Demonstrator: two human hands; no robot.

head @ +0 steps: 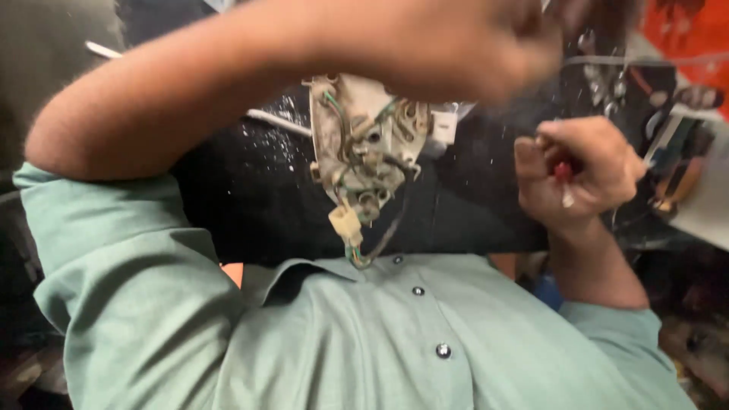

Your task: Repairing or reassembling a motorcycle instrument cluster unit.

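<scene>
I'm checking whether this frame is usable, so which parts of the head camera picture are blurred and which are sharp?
Head view: the left hand, raised close to the lens, is smeared by motion blur; the white part with wires under it is fairly sharp, as are the green shirt and its buttons; the right hand, its grip shut on a red-handled tool, is slightly soft; the dark background at the left edge is dim.

Left hand (463, 42), blurred, is closed over the top of a dirty white electrical assembly (364, 148) and holds it up above a black work surface (250, 197) flecked with white specks. Green and dark wires (345, 129) cross the assembly; a small cream connector (345, 224) hangs just below it. Right of the assembly, right hand (581, 171) is fisted around a red-handled tool (563, 173). Below the assembly: green buttoned shirt (364, 342).
</scene>
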